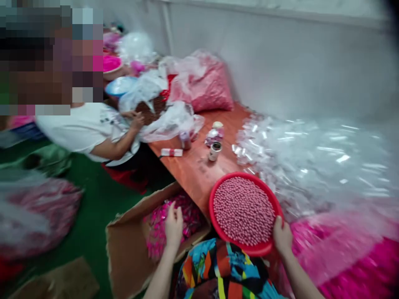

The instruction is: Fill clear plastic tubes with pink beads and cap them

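Note:
A red basin (215, 222) full of small round pink beads (243, 209) sits at the table's near edge. My right hand (283, 236) grips its right rim, with the thumb on top and the other fingers hidden. To the left, my left hand (173, 224) hovers over an open cardboard box (124, 253), its fingers apart and slightly bent, with nothing visible in them. Shiny pink packets (156, 232) lie in the box beneath that hand. Slight blur softens the fingertips.
An open tin (215, 151) and a small jar (214, 135) stand on the orange tabletop (193, 166). Clear plastic packets (311, 162) are heaped at right, above a bag of bright pink pieces (358, 257). Another person (84, 128) works at left near brown beads (151, 110).

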{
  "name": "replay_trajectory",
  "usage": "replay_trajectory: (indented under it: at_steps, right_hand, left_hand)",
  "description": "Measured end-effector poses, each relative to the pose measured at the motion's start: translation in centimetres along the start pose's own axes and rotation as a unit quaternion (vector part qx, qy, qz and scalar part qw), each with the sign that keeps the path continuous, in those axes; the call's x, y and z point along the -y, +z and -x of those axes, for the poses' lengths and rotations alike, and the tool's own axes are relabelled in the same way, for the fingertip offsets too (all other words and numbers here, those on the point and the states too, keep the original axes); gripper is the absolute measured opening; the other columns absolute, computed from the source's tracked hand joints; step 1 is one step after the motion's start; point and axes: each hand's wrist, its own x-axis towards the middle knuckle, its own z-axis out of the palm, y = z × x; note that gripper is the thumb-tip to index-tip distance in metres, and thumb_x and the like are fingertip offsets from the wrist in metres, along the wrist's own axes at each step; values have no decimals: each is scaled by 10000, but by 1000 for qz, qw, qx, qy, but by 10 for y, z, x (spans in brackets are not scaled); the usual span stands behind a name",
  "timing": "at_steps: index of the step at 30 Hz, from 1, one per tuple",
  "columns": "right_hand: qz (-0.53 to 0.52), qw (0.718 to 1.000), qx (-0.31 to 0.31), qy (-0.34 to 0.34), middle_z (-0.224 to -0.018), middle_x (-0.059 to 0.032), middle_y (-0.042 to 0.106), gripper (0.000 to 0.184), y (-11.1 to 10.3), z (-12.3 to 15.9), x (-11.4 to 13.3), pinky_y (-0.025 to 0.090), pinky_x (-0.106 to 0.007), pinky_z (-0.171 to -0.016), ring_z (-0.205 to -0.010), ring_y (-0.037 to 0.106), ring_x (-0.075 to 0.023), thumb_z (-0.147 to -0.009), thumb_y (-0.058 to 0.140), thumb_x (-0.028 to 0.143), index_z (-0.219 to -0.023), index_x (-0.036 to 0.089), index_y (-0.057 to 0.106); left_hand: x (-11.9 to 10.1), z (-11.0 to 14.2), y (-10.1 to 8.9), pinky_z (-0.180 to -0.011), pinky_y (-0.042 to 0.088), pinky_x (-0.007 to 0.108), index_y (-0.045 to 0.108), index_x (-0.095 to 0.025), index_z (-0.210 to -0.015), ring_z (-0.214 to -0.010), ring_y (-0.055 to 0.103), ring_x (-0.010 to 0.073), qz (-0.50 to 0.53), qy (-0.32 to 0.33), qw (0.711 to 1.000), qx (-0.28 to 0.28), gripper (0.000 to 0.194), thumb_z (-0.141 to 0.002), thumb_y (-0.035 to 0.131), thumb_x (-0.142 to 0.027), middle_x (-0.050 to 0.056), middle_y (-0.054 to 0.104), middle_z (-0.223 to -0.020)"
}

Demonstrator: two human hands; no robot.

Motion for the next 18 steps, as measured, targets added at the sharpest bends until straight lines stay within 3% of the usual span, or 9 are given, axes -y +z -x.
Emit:
replay_trajectory:
  at_steps: [3, 6, 10, 14, 18]
  right_hand:
    - [-55, 998, -21, -5, -1075, -234, 711, 538, 8, -3, 4, 500, -488, -932, -1142, 653, -434, -875, 351, 621, -959, 179, 645]
    - [-106, 994, -38, -13, -997, -180, 720, 490, 13, -3, 5, 486, -440, -905, -1069, 672, -387, -845, 379, 636, -903, 209, 613]
    - [-178, 982, -55, -13, -881, -110, 695, 434, 15, 10, -7, 475, -409, -834, -949, 667, -341, -829, 433, 651, -851, 238, 563]
    - [-244, 968, -50, 0, -825, -67, 655, 405, 12, 26, -24, 463, -393, -809, -879, 635, -304, -832, 459, 642, -829, 246, 542]
    - [-300, 954, -13, 17, -820, -42, 645, 371, 6, 27, -45, 449, -379, -843, -869, 592, -260, -855, 509, 601, -847, 233, 552]
  left_hand:
    - [-50, 3, 72, -1003, 538, 416, 527, -204, -1388, -1131, 663, 292, 30, 137, 979, 148, 541, -972, 382, -519, 123, 675, -1182]
    - [-82, 5, 109, -1165, 409, 489, 509, -141, -1426, -1354, 502, 372, -55, 228, 954, 187, 588, -956, 415, -481, 213, 525, -1421]
    - [-93, 0, 133, -1172, 390, 535, 410, -103, -1499, -1377, 462, 407, -111, 259, 945, 164, 606, -982, 346, -413, 255, 397, -1525]
    - [-104, -3, 145, -1139, 435, 532, 406, -177, -1503, -1361, 501, 368, -91, 278, 944, 153, 537, -986, 343, -308, 215, 512, -1436]
    - [-120, -3, 156, -1152, 422, 477, 404, -82, -1502, -1358, 505, 342, -111, 295, 934, 166, 548, -974, 381, -227, 236, 519, -1435]
